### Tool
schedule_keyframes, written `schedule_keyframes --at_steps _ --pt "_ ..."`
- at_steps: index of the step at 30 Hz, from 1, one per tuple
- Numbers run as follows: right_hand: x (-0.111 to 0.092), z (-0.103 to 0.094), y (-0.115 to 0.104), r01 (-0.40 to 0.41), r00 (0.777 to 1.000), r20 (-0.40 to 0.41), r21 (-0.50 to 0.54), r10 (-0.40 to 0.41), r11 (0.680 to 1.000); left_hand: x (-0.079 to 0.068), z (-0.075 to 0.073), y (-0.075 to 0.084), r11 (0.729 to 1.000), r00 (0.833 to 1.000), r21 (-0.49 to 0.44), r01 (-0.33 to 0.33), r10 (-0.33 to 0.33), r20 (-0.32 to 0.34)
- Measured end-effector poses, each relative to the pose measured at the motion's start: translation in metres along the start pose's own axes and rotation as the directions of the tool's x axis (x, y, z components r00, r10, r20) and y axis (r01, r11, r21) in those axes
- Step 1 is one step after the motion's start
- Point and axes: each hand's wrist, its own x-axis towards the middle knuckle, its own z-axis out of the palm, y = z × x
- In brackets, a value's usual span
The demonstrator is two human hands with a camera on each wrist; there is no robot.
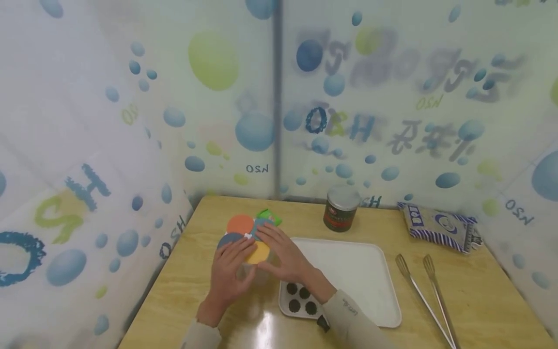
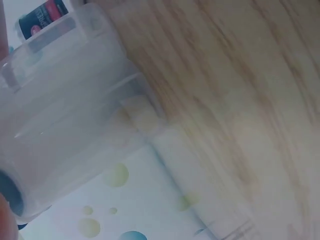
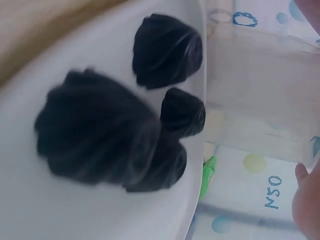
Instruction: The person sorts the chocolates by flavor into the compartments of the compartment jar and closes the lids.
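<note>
The left hand's [image 1: 228, 275] fingers lay fairly straight and together across the dark blue lid [image 1: 228, 238] and the edge of the yellow lid [image 1: 260, 253], thumb set apart at the near side; they did not appear to be curled round anything. The right hand's [image 1: 285, 256] fingers were likewise extended, resting over the teal lid [image 1: 261, 223], with the thumb near the yellow one. Under both palms stood the translucent container [image 2: 65, 115], at the left part of the table [image 1: 187, 291], its orange lid [image 1: 240, 224] uncovered and a small white piece [image 1: 249, 236] at the centre of the four. The step in hand seemed to be working at the lids, though whether the hands pressed, steadied or felt for an edge could not be told. The next move would have called for one hand to brace the body and the other to find a single rim. Just beyond the container lay a green packet [image 1: 270, 216]; to the right, a white tray [image 1: 344, 271] bore dark fluted pieces [image 1: 294, 306], with a can [image 1: 342, 209] behind it and a metal utensil [image 1: 419, 291] beside it.
</note>
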Motion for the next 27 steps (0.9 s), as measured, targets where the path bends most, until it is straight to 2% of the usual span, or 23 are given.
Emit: schedule_keyframes --at_steps 4,8,13,17,22,27 --pt "-0.003 -0.001 0.004 0.035 0.999 0.009 0.013 -0.035 0.999 -0.002 0.001 -0.001 1.000 1.000 0.022 -0.018 0.018 0.005" --pt "-0.004 0.001 0.006 0.008 1.000 0.003 0.063 -0.008 0.998 -0.003 0.004 -0.002 1.000 0.999 0.009 -0.017 0.018 -0.027" --pt "-0.001 0.007 0.003 -0.057 0.994 -0.079 0.197 0.074 0.979 -0.001 0.009 -0.002 0.999 0.993 -0.018 0.026 -0.028 -0.115" --pt "-0.001 0.016 0.002 -0.072 0.980 -0.159 0.266 0.117 0.961 0.001 0.012 0.001 0.998 0.984 -0.025 0.056 -0.060 -0.170" --pt "-0.002 0.021 0.002 -0.056 0.969 -0.219 0.250 0.112 0.967 0.008 0.011 0.007 0.990 0.975 -0.041 0.137 -0.142 -0.172" --pt "-0.002 0.022 0.002 -0.051 0.967 -0.233 0.225 0.105 0.973 0.024 0.006 0.008 0.956 0.952 -0.069 0.285 -0.290 -0.095"
